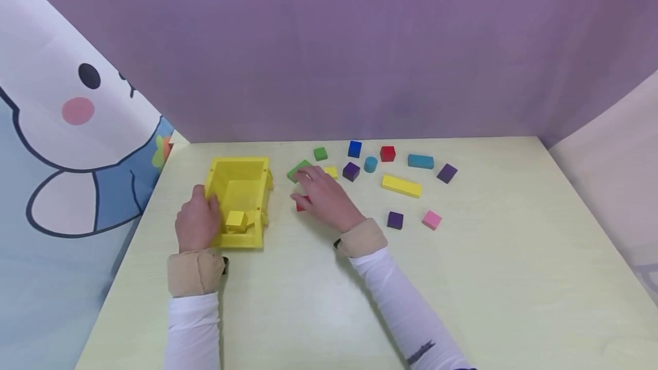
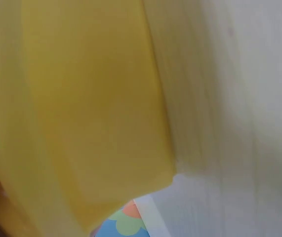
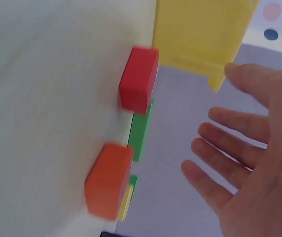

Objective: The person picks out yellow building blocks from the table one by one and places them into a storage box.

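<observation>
A yellow open box [image 1: 239, 179] stands on the pale table with a small yellow cube [image 1: 236, 220] lying inside near its front. My left hand [image 1: 197, 218] grips the box's left wall, fingers curled over the rim. The left wrist view is filled by the blurred box wall [image 2: 81, 113]. My right hand [image 1: 321, 190] hovers flat, palm down, over a red block [image 1: 300, 205], fingertips near a green block [image 1: 299, 169]. In the right wrist view the right hand [image 3: 239, 163] is spread and holds nothing, beside a red block [image 3: 138, 79], an orange block [image 3: 108, 180] and a green block [image 3: 141, 131].
Several loose blocks lie right of the hand: green cube [image 1: 320, 153], blue cube [image 1: 354, 149], red cube [image 1: 388, 153], teal bar [image 1: 420, 161], long yellow bar [image 1: 401, 185], purple cube [image 1: 394, 220], pink block [image 1: 432, 220]. Purple backdrop behind; cartoon curtain at left.
</observation>
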`<action>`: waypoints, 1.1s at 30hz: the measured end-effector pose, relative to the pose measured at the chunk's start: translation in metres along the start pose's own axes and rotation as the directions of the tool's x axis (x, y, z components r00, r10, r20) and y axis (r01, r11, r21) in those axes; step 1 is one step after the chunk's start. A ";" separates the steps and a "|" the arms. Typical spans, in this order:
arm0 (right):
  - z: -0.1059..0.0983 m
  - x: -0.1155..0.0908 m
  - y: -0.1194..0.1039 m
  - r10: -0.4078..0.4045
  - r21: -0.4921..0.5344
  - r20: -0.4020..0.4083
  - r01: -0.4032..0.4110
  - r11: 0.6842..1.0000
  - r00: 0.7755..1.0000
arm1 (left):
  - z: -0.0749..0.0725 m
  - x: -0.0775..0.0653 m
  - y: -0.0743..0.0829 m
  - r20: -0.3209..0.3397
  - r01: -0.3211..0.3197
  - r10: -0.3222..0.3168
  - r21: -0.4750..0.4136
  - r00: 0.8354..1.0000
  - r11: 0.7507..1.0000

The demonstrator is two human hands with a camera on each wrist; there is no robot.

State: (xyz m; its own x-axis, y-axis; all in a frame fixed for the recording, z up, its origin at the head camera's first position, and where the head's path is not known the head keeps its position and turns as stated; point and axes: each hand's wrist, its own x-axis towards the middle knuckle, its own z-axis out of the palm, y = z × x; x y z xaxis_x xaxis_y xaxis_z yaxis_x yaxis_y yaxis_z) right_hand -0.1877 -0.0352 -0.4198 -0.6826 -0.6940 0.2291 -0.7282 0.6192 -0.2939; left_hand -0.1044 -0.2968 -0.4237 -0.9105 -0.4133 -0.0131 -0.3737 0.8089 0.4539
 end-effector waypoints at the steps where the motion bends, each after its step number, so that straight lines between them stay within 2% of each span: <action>1: -0.001 0.000 0.003 0.017 -0.003 0.006 -0.017 1.000 1.000 | 0.000 0.000 0.000 0.002 0.001 -0.001 -0.001 1.000 1.000; 10: -0.001 -0.003 0.026 0.111 -0.045 0.021 -0.110 0.993 0.994 | 0.000 -0.001 0.000 -0.001 0.010 -0.010 -0.003 1.000 1.000; 16: 0.002 -0.005 0.036 0.180 -0.055 0.087 -0.176 0.983 0.980 | 0.000 -0.001 0.001 0.004 0.010 -0.010 -0.010 1.000 1.000; 24: 0.002 -0.007 0.041 0.211 -0.050 0.124 -0.206 0.977 0.970 | -0.002 -0.002 0.004 0.006 0.012 -0.012 -0.013 1.000 1.000; 33: 0.000 -0.008 0.044 0.233 -0.050 0.096 -0.229 0.972 0.968 | -0.001 -0.002 0.003 -0.013 0.003 -0.003 -0.007 1.000 1.000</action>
State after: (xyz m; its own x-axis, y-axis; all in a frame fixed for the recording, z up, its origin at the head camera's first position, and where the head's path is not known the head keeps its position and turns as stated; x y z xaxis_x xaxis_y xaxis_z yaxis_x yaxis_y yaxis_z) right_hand -0.2144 -0.0023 -0.4343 -0.8245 -0.5623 0.0641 -0.5543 0.7794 -0.2920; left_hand -0.1038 -0.2940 -0.4217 -0.9069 -0.4214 -0.0025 -0.3752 0.8048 0.4599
